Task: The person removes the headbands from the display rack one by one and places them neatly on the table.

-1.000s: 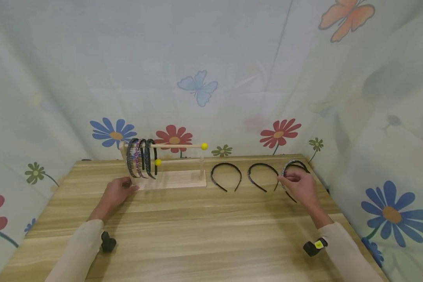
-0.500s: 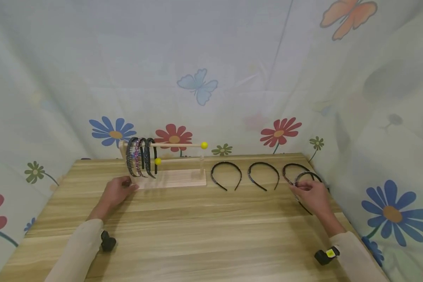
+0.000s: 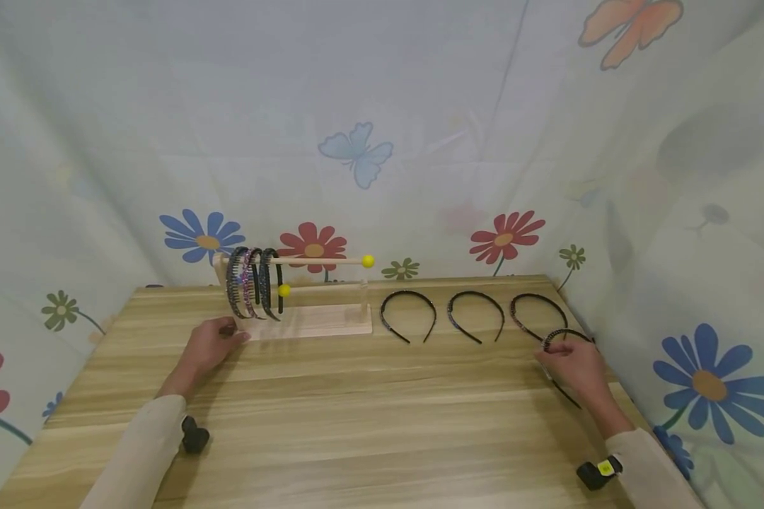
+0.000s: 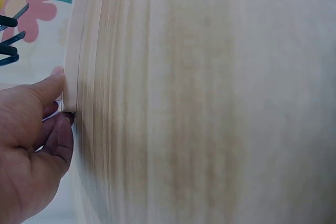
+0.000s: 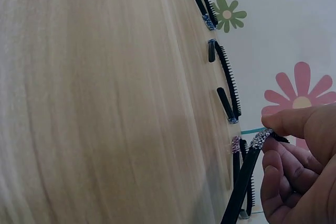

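Observation:
At the table's right side my right hand point(image 3: 579, 367) pinches a black headband with silvery glitter point(image 5: 244, 182) between thumb and fingers. Its comb teeth show in the head view. Three more black headbands lie in a row: one left point(image 3: 409, 293), one middle point(image 3: 475, 293) and one right point(image 3: 539, 296), close beside the held one. My left hand point(image 3: 210, 346) grips the left end of a wooden headband stand point(image 3: 331, 321); in the left wrist view the thumb and curled fingers meet at the base's end point(image 4: 71, 90). Glittery headbands point(image 3: 267, 286) hang on the stand's upper rod.
The stand's upper rod ends in a yellow ball point(image 3: 368, 261), and a lower rod carries another yellow ball point(image 3: 284, 290). A flowered curtain point(image 3: 356, 78) rises behind the wood-grain table point(image 3: 369, 438) and along both sides.
My right hand has moved right and towards me with its headband, away from the rightmost lying one, which shows more fully now. The left hand and stand have stayed put.

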The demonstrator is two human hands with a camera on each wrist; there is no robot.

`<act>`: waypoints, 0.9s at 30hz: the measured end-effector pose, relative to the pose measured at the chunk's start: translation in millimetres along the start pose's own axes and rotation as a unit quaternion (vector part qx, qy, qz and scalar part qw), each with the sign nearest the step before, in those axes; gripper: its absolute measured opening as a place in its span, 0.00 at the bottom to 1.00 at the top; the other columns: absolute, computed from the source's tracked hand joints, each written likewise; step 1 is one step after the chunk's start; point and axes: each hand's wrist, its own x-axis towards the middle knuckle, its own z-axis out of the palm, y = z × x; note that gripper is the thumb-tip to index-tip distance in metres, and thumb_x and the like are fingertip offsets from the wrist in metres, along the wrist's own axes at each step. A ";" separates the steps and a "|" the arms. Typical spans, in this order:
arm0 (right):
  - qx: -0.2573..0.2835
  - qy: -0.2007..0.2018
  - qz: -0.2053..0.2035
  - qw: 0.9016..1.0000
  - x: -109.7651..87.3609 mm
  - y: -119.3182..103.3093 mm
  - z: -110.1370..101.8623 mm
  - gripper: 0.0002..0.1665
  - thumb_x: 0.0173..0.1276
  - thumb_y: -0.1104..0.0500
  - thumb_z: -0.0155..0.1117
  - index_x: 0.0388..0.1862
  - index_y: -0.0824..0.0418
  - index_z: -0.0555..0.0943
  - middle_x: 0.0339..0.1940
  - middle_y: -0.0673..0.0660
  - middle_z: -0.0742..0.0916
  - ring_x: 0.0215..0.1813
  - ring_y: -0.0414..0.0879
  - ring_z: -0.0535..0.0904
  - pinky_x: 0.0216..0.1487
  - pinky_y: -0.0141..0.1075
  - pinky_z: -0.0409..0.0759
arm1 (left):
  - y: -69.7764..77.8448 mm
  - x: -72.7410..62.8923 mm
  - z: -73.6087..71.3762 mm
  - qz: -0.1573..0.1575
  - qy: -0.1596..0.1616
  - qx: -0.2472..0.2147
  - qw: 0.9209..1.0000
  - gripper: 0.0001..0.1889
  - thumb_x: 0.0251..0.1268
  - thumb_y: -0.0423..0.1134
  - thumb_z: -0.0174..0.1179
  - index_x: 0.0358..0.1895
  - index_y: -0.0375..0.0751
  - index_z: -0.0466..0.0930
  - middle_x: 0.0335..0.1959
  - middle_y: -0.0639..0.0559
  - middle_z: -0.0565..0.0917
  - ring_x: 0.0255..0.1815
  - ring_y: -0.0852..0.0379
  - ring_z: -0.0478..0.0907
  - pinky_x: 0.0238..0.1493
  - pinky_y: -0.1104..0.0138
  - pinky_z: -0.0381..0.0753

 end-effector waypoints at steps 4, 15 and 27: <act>-0.013 0.003 0.008 1.000 -1.2 3.4 -1.2 0.29 0.65 0.43 0.73 0.47 0.68 0.88 0.42 0.64 0.91 0.45 0.60 0.86 0.41 0.46 0.82 | -0.1 -0.5 -0.1 -0.003 -0.002 -0.001 1.000 0.26 0.73 0.43 0.63 0.61 0.23 0.76 0.54 0.27 0.83 0.55 0.33 0.82 0.56 0.43 0.81; -0.054 0.007 -0.005 0.998 -0.7 12.4 -3.3 0.20 0.65 0.43 0.73 0.35 0.60 0.90 0.37 0.57 0.91 0.36 0.49 0.83 0.34 0.41 0.76 | 1.2 -0.8 -0.5 -0.007 -0.005 -0.006 1.000 0.26 0.74 0.44 0.63 0.62 0.23 0.75 0.56 0.26 0.82 0.56 0.32 0.81 0.57 0.42 0.80; -0.053 -0.004 0.008 0.999 -2.4 18.8 0.7 0.21 0.63 0.45 0.75 0.34 0.63 0.90 0.34 0.58 0.91 0.37 0.53 0.83 0.35 0.41 0.77 | 1.9 -1.0 -1.5 -0.010 -0.008 -0.006 1.000 0.25 0.74 0.44 0.63 0.61 0.24 0.76 0.56 0.26 0.82 0.57 0.32 0.81 0.57 0.42 0.79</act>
